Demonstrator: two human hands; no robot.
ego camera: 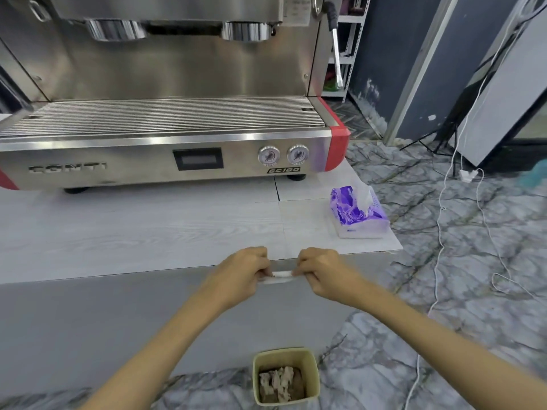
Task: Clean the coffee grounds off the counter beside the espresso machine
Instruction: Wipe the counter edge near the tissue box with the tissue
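Head view. The left hand (241, 272) and the right hand (321, 273) were held close together just in front of the near edge of the surface (142, 232), each pinching one end of a small folded white tissue (279, 278) stretched between them. No coffee grounds could be made out on the pale wood-grain top; if any remained, they were too fine to tell at this resolution. The espresso machine (165, 128) stood at the back of the surface, and a purple tissue pack (356, 213) lay near the right corner, one sheet protruding. On the floor below the hands, a small yellow-green bin (285, 377) already contained crumpled, stained tissues. The tissue would probably be light, limp and easily torn, offering no stiffness of its own; folding it into a pad and pressing with flat fingertips, rather than holding it by its edges, would seem to suit wiping loose grounds.
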